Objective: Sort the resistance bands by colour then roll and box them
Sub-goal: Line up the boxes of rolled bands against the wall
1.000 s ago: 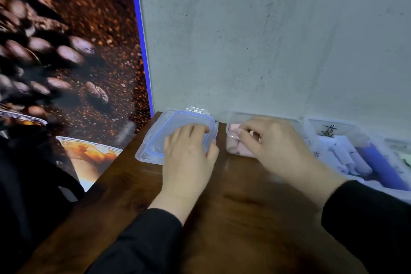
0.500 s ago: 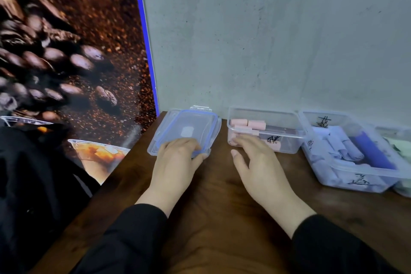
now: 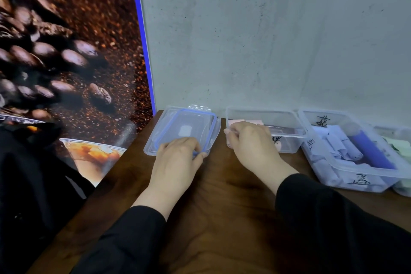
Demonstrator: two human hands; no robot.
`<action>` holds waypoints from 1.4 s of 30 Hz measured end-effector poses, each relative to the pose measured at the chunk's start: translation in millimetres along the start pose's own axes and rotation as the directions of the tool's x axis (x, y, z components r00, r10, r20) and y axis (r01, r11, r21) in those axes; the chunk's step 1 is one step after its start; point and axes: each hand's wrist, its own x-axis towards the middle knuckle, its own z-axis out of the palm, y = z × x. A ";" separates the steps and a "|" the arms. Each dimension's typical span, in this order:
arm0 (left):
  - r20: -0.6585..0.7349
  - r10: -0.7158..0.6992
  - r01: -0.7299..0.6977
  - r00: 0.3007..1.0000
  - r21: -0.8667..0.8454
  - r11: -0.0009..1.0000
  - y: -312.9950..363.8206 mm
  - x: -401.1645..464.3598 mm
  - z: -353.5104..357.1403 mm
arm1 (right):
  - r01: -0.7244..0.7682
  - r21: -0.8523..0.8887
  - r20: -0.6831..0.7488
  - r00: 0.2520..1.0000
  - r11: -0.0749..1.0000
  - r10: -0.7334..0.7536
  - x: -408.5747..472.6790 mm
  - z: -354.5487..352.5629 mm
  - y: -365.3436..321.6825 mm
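Left hand point(image 3: 175, 158) now grips the lid point(image 3: 184, 131) by its near edge; right hand point(image 3: 251, 142) has returned to pinch the pink-band box point(image 3: 287, 133) rim, suggesting closing comes next.

The worktop point(image 3: 222, 184) is dark wood with a visible grain and a soft sheen. At eleven o'clock lies a clear plastic lid point(image 3: 184, 131), glossy, edged with a blue seal. At one o'clock the open box point(image 3: 287, 118) is the same transparent plastic; the box point(image 3: 364, 171) at two o'clock is cloudier, with black marker strokes. The wall point(image 3: 266, 40) behind looks like matt, pitted concrete. The sleeves point(image 3: 333, 218) are black matt cloth. The coffee-bean poster point(image 3: 66, 51) at ten o'clock shines glossy.
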 end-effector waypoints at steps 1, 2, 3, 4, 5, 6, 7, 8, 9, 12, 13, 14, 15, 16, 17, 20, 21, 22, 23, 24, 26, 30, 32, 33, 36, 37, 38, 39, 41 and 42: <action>-0.003 -0.003 0.003 1.000 -0.010 1.000 0.3 -0.1 -0.5 | 0.008 0.012 -0.019 1.000 1.000 -0.007 -3.2 0.0 0.6; -0.011 -0.007 0.006 1.000 -0.023 1.000 1.1 -0.5 -1.2 | 0.023 0.022 -0.040 0.999 0.999 -0.022 -6.8 -0.4 0.8; -0.025 -0.010 0.009 1.000 -0.034 0.999 2.5 -1.1 -2.2 | 0.039 0.032 -0.057 0.998 0.999 -0.037 -11.6 -3.2 0.1; -0.041 -0.014 0.013 0.999 -0.038 0.999 4.1 -1.5 -2.8 | 0.047 0.047 -0.063 0.997 0.998 -0.044 -17.1 -8.2 -1.4; -0.060 -0.018 0.016 0.998 -0.037 0.999 6.3 -1.9 -4.4 | 0.045 0.062 -0.057 0.998 0.997 -0.042 -22.5 -12.6 -1.8; -0.076 -0.028 0.025 0.997 -0.041 0.999 7.8 -2.0 -5.6 | 0.045 0.069 -0.054 0.998 0.997 -0.042 -28.2 -16.0 -1.0; -0.092 -0.051 0.046 0.994 -0.059 0.997 9.2 -1.6 -6.7 | 0.061 0.070 -0.057 0.997 0.996 -0.057 -34.4 -19.3 0.6; -0.105 -0.085 0.076 0.991 -0.083 0.994 10.3 -0.9 -8.0 | 0.097 0.075 -0.070 0.993 0.992 -0.092 -40.7 -21.8 4.2; -0.131 -0.113 0.100 0.985 -0.102 0.990 11.4 -0.2 -9.7 | 0.144 0.086 -0.080 0.987 0.986 -0.137 -47.2 -24.3 9.0; -0.248 -0.151 0.113 0.957 -0.162 0.980 18.1 -0.7 -18.7 | 0.242 0.159 -0.015 0.970 0.957 -0.243 -64.6 -30.0 27.3; -0.264 -0.175 0.123 0.948 -0.201 0.972 21.7 -1.3 -22.9 | 0.269 0.182 0.013 0.961 0.946 -0.276 -70.6 -32.2 33.1; -0.271 -0.207 0.142 0.940 -0.243 0.960 25.4 -1.9 -27.3 | 0.295 0.208 0.032 0.951 0.933 -0.308 -77.5 -35.3 37.7; -0.275 -0.239 0.157 0.931 -0.288 0.945 29.4 -2.7 -32.5 | 0.312 0.237 0.047 0.942 0.920 -0.332 -84.4 -39.0 42.0; -0.285 -0.258 0.156 0.923 -0.336 0.929 32.6 -3.6 -36.9 | 0.324 0.274 0.058 0.934 0.905 -0.352 -91.6 -43.8 45.2; -0.300 -0.265 0.138 0.916 -0.384 0.913 37.7 -5.4 -42.6 | 0.331 0.312 0.075 0.926 0.891 -0.370 -98.3 -48.9 48.9; -0.320 -0.287 0.082 0.903 -0.527 0.846 56.8 -14.5 -60.4 | 0.349 0.397 0.103 0.902 0.849 -0.420 -115.5 -61.8 61.7; -0.308 -0.304 0.073 0.902 -0.584 0.808 64.1 -17.9 -66.0 | 0.339 0.428 0.087 0.907 0.838 -0.412 -121.0 -65.8 64.2; -0.294 -0.321 0.061 0.900 -0.646 0.761 72.3 -21.5 -72.0 | 0.315 0.456 0.051 0.924 0.832 -0.378 -125.0 -69.1 64.9; -0.276 -0.341 0.048 0.899 -0.711 0.701 79.4 -24.3 -76.6 | 0.274 0.480 -0.004 0.951 0.834 -0.311 -128.3 -72.7 63.7; -0.248 -0.370 0.038 0.895 -0.784 0.619 88.2 -26.5 -82.1 | 0.209 0.509 -0.070 0.977 0.835 -0.202 -130.4 -78.4 61.0; -0.141 -0.451 0.043 0.882 -0.927 0.373 107.3 -31.1 -91.8 | 0.028 0.609 -0.147 0.986 0.793 0.078 -129.3 -91.8 50.8; 0.168 -0.421 0.161 0.891 -0.986 -0.053 141.2 -43.1 -95.7 | -0.303 0.917 0.231 0.934 0.259 0.274 -117.6 -121.0 25.8; 0.279 -0.362 0.240 0.889 -0.959 -0.149 148.0 -48.4 -91.3 | -0.357 0.934 0.343 0.903 0.006 0.258 -115.1 -131.1 18.9; 0.325 -0.334 0.282 0.885 -0.944 -0.172 146.0 -48.6 -88.8 | -0.358 0.934 0.346 0.894 -0.010 0.284 -113.8 -133.7 20.0; 0.439 -0.280 0.416 0.854 -0.898 -0.141 128.6 -41.7 -85.2 | -0.366 0.919 0.309 0.900 0.148 0.306 -111.2 -137.6 29.8; 0.463 -0.296 0.465 0.836 -0.883 -0.070 118.9 -37.4 -83.8 | -0.373 0.899 0.305 0.909 0.228 0.285 -110.4 -138.0 34.1; 0.488 -0.318 0.522 0.813 -0.852 0.026 110.7 -32.9 -84.0 | -0.383 0.872 0.311 0.914 0.306 0.260 -110.5 -138.5 37.4; 0.501 -0.337 0.570 0.797 -0.808 0.148 100.9 -27.7 -81.8 | -0.387 0.837 0.315 0.919 0.388 0.237 -110.3 -137.6 40.9; 0.518 -0.341 0.617 0.785 -0.706 0.348 86.6 -19.1 -75.8 | -0.395 0.769 0.324 0.919 0.502 0.227 -109.3 -134.4 46.9; 0.515 -0.336 0.615 0.789 -0.669 0.418 81.2 -15.6 -71.8 | -0.416 0.737 0.332 0.910 0.533 0.250 -108.2 -132.2 49.5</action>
